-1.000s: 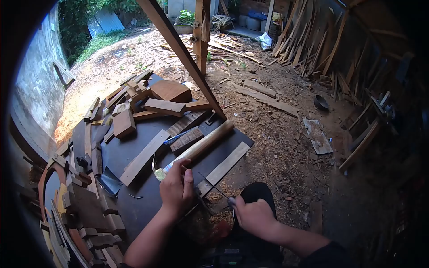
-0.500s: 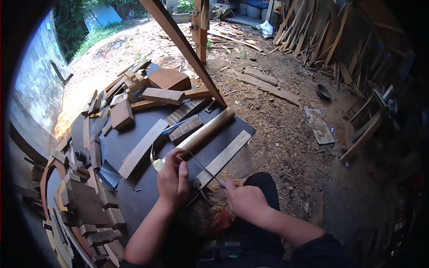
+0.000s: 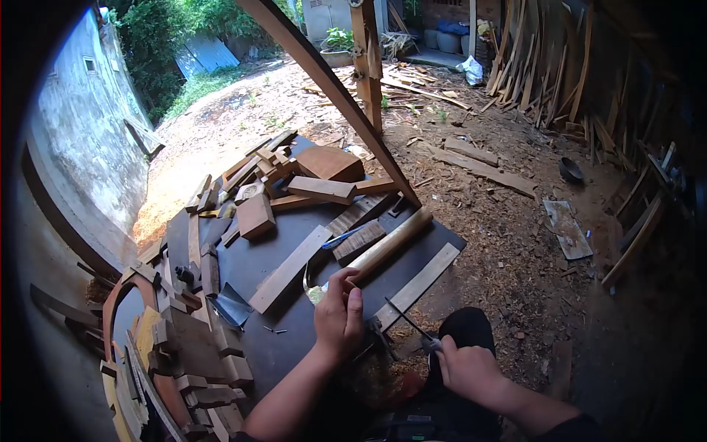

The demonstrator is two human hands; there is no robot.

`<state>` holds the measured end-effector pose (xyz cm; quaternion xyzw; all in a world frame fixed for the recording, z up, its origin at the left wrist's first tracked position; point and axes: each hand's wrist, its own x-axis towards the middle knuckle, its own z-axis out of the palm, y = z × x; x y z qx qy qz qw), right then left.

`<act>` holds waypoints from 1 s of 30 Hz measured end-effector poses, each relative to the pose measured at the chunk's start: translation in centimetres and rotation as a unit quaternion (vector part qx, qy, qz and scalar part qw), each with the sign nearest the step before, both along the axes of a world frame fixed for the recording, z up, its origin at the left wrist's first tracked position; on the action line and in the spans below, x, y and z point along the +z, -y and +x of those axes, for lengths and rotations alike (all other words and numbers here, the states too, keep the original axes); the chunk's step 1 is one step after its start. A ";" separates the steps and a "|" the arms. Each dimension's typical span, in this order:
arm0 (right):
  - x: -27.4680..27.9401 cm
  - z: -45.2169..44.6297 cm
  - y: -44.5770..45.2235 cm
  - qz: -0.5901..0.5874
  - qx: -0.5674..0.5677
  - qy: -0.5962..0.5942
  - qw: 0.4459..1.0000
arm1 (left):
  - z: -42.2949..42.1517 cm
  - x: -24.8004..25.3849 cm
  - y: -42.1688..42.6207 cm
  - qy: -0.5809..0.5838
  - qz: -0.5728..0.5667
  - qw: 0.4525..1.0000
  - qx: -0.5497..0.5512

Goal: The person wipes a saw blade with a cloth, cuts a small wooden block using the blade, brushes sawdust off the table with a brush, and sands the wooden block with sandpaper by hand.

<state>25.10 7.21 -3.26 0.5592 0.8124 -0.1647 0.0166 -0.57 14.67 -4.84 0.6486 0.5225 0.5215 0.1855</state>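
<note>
My left hand (image 3: 339,315) is raised at the near edge of a dark table (image 3: 298,324), fingers curled and thumb up; what they hold is hidden. Just beyond it lies a pale wooden cylinder (image 3: 392,244), with a curved metal piece (image 3: 305,275) near its lower end. My right hand (image 3: 471,370) grips a thin dark rod-like tool (image 3: 406,318) by its handle, the tip pointing up and left toward my left hand. Beneath the tool, a light flat board (image 3: 420,285) runs along the table's right edge. A dark metal piece (image 3: 381,335) shows below the board's near end.
Wood blocks (image 3: 255,216) and a long board (image 3: 291,269) lie on the table. A slanted beam (image 3: 331,81) meets its far side beside a post (image 3: 367,74). More wood pieces (image 3: 199,342) crowd the left. Planks (image 3: 479,169) and shavings cover the ground.
The view has shifted, so the scene sits further right and lower. The tool's tip reached toward the cylinder half a second ago; now it has drawn back down and right with my right hand.
</note>
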 end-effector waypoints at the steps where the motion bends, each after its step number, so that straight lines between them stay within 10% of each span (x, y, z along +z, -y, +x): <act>1: 0.0 -0.4 -0.7 0.011 0.009 -0.025 1.000 | 0.3 0.2 0.0 0.009 -0.015 1.000 -0.001; 30: -1.4 -1.7 -1.0 0.098 -0.003 -0.051 0.994 | -0.3 0.5 0.2 0.103 0.052 0.993 -0.029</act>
